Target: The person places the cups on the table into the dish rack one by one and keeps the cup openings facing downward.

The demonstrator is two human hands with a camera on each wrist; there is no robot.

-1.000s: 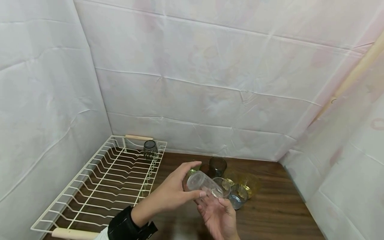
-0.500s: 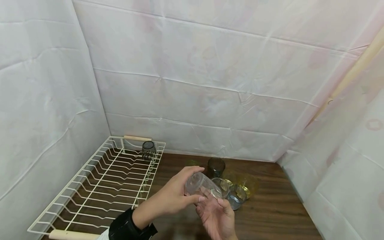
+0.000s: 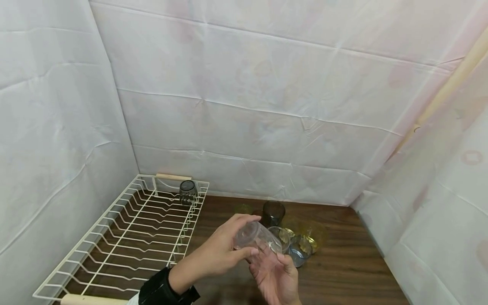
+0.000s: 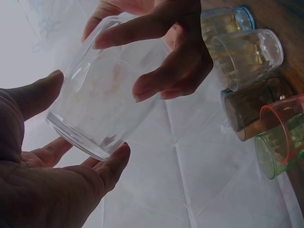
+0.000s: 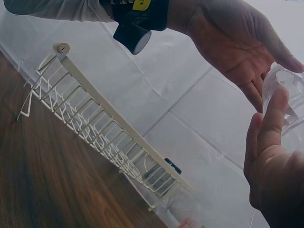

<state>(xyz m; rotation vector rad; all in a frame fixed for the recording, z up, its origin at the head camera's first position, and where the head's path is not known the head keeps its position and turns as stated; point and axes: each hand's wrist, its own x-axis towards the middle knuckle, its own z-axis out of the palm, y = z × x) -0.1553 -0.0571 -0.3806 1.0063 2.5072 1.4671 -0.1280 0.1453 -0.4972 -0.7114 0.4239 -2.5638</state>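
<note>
Both hands hold a clear drinking glass (image 3: 249,235) tilted on its side above the wooden table. My left hand (image 3: 219,241) grips it round its thick base, thumb on one side and fingers on the other. At the mouth end, my right hand (image 3: 276,275) curls its fingers and thumb about the wall, as the left wrist view shows. Just behind the hands stand another clear glass (image 3: 281,237), a blue glass (image 3: 300,250) and a dark smoky glass (image 3: 273,212). The left wrist view also has a red glass (image 4: 285,128) and a green glass (image 4: 273,156).
A white wire dish rack (image 3: 126,237) with wooden handles lies along the left. In its far right corner sits a dark glass (image 3: 188,192) upside down. Amber glass (image 3: 310,241) shows behind the blue one. White cloth walls (image 3: 244,127) enclose the table (image 3: 343,262).
The left hand has lowered a little in the head view with the clear glass; its index finger sits slightly lower and further right. The grip of both hands stays much the same.
</note>
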